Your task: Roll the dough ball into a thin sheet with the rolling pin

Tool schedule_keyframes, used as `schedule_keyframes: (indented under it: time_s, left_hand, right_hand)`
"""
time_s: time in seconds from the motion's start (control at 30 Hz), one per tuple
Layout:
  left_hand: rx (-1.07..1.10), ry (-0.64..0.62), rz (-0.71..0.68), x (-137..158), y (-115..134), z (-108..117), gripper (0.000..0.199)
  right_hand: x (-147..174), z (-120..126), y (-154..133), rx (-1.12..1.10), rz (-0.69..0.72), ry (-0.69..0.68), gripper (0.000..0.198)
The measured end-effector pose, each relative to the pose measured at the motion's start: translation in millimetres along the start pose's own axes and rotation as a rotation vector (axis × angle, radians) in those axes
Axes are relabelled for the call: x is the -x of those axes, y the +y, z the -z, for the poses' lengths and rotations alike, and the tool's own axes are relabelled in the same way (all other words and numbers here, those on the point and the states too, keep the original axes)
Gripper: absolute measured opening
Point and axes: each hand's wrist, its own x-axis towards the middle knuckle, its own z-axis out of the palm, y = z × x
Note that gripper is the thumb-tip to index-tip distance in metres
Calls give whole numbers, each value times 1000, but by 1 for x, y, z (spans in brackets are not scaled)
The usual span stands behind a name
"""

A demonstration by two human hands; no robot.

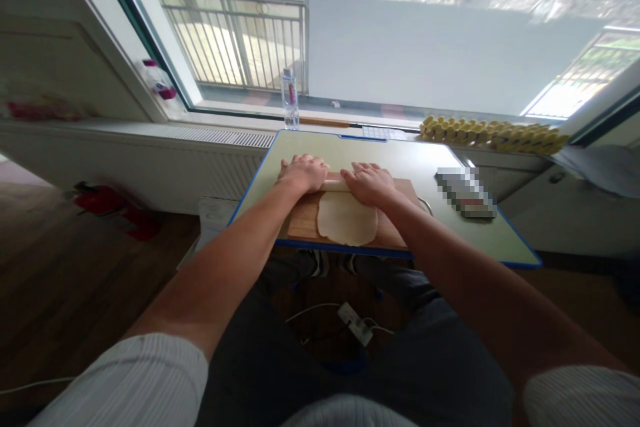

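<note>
A pale rolling pin (334, 185) lies crosswise at the far edge of a flattened sheet of dough (347, 220). My left hand (303, 173) is closed over the pin's left end, and my right hand (369, 183) over its right end. Most of the pin is hidden beneath my palms and fingers; a short stretch shows between them. The dough is roughly rounded, with its near edge close to the front of the wooden board (301, 221). Under the board is a light green table (425, 153) with a blue rim.
A pixelated object (467, 193) lies on the table's right side. Along the windowsill stand a clear water bottle (290, 99) and a yellow scalloped item (493, 135). On the floor are a power strip (355, 324) between my legs and a red fire extinguisher (117, 210) at left.
</note>
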Motion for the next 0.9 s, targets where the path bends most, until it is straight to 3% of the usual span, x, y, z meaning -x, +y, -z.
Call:
schedule_keyframes:
  time_s: [0.1,0.23,0.4,0.53,0.77,0.9]
  left_hand:
    - [16,48,-11,35,6,-4,56]
    - [48,214,-61,81,12,-15,56]
    - [105,333,-183,98,7,-19,47]
    - [120,378,-90,80,-3,-14,46]
    - [2,201,-97,41,7,-11,53]
    - [1,78,-59,20,15,-6,56]
  right_hand:
    - [36,-2,-16,-41,-109,83,61]
    - [86,-7,-34,-85,-171,162,71]
    - [119,-4,-43,-109,-185,124,69]
    - [106,6,-41,-126,-240,67,69]
    - [54,6,-25,-149,-172,63,62]
    - [30,0,-8,-176,-209,66,64]
